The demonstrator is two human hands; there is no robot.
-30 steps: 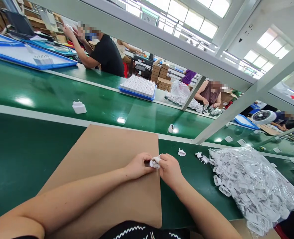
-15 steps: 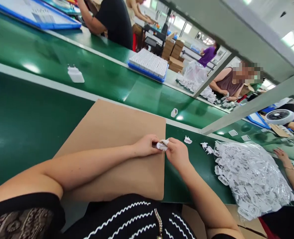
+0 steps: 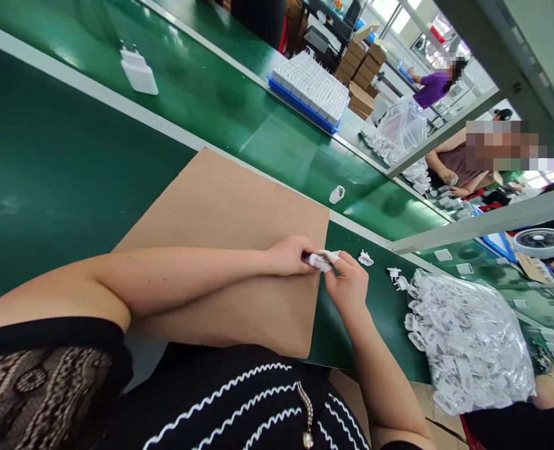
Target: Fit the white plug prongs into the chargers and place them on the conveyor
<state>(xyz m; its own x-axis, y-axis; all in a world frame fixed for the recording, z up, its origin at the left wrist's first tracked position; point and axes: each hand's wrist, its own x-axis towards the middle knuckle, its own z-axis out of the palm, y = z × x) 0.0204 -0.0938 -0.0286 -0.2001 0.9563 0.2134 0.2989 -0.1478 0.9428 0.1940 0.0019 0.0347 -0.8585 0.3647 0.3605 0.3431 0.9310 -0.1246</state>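
My left hand [image 3: 289,255] and my right hand [image 3: 348,284] meet at the right edge of a brown cardboard sheet [image 3: 221,212]. Together they pinch one small white plug part [image 3: 318,260] between the fingertips. A white cap covers my right index fingertip. Three loose white plug parts [image 3: 366,257] lie on the green table just right of my hands. A clear plastic bag [image 3: 464,337] full of the same white parts sits further right.
On the green conveyor belt [image 3: 202,94] lie a white charger [image 3: 139,72] and a small white piece [image 3: 336,194]. A blue tray [image 3: 312,90] of white chargers sits beyond. Other people work across the belt; a grey frame bar [image 3: 483,219] crosses at the right.
The view has tilted downward, so my lap and arms fill more of the picture. Both hands stay together on the white part, fingers shifting slightly.
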